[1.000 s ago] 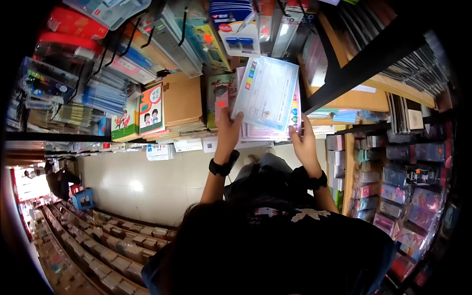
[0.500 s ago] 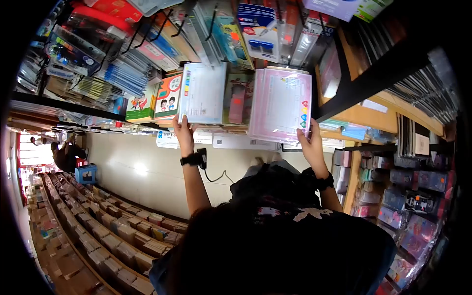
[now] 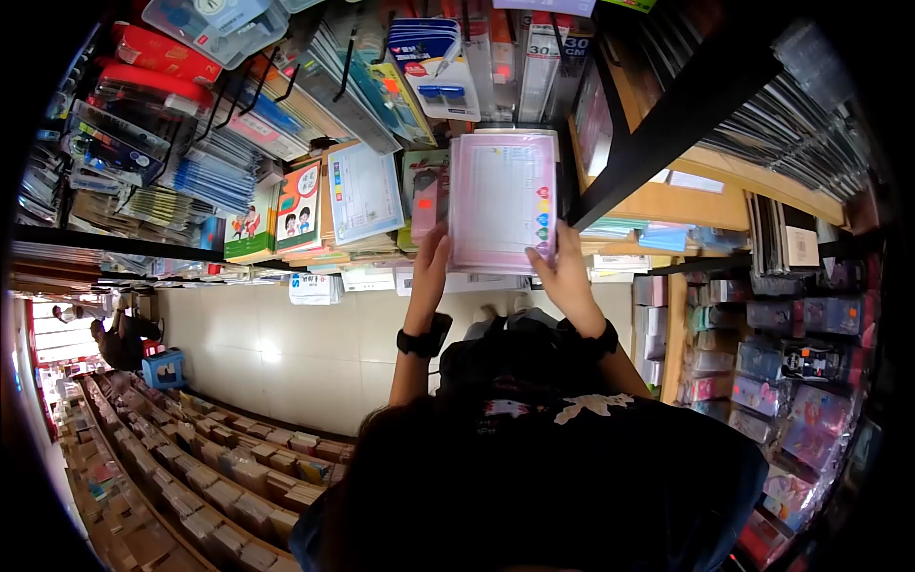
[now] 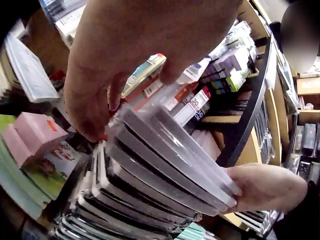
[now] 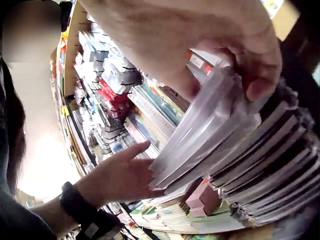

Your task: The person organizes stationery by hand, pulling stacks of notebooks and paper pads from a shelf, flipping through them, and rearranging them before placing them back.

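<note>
Holding pink packet stack [image 3: 502, 200] — left hand [image 3: 431, 259] | right hand [image 3: 562, 272] — shelf [image 3: 667, 205]

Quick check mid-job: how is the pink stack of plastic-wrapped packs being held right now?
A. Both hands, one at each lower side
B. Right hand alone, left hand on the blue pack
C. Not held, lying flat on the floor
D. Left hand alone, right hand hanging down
A: the left hand and right hand each grip a lower side of the pink stack of packs in front of the shelf.
</note>
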`<state>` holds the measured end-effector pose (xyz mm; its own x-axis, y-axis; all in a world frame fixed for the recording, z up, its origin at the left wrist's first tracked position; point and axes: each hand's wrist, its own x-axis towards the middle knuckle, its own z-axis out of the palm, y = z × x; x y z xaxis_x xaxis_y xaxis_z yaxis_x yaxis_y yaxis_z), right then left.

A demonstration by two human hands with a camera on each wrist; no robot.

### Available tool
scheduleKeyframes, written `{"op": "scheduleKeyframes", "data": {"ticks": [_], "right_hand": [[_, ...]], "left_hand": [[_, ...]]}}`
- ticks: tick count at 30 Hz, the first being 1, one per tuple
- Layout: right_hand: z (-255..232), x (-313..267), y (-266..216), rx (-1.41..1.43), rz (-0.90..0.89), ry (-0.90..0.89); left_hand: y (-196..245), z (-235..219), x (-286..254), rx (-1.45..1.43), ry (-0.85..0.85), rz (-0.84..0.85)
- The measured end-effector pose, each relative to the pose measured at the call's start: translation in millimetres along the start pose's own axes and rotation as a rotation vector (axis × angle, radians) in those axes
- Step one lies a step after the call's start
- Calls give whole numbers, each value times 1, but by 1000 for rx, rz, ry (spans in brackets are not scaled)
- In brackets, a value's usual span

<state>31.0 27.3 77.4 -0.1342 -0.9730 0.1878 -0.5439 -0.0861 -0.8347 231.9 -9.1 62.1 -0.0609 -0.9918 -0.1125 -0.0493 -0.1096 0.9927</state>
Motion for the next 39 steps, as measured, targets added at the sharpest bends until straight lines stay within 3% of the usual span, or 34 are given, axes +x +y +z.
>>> {"op": "scheduleKeyframes", "data": {"ticks": [1,3,5,9,15,18,21,23,25,27,28,29,30,31,33,35,37,38,39], "right_hand": [[1,-1,-3,-1,2,4],[5,-5,-11,-264,-165,42],[6,-6,-19,-294,-162,40],[4,-9,-26,-373,-86,-34],[5,-6,-14,-129,-102,63],[4,-3,-19,-41,-98,57],[5,-2,-24,17,-102,61],[9,-5,-30,171,-3,-40],[13,-5,-31,91,-52,0],[15,-5,-27,163,-55,-17],[15,-5,-26,164,-51,-10],[14,-3,-24,304,15,-38],[13,0,-22,444,78,-64],[16,2,-15,443,75,-57],[29,3,4,299,53,124],[28,8,9,285,62,117],[14,18,-5,862,338,-17],[-1,24,-16,858,460,-118],[-9,26,-20,858,457,-124]], "left_hand": [[-1,6,9,0,-5,0],[-5,16,22,154,-8,145],[-3,17,22,139,-39,184],[-1,-3,14,7,-24,21],[-5,-23,4,-134,-42,-74],[-1,-25,9,-363,-80,-242],[0,-19,21,-230,-169,-202],[7,-13,26,-81,-167,-151],[8,-17,35,-15,-176,-161],[15,-19,38,-39,-192,-202],[21,-19,38,-22,-122,-324],[25,-20,40,-4,-52,-444],[22,-23,39,-35,-88,-286],[20,-23,37,-33,-93,-281],[27,-20,26,28,-57,-178],[47,-12,5,25,-33,-237],[71,-1,-18,-39,-29,-223],[74,1,-27,-22,-41,-223],[77,2,-34,-6,-49,-222]]}}
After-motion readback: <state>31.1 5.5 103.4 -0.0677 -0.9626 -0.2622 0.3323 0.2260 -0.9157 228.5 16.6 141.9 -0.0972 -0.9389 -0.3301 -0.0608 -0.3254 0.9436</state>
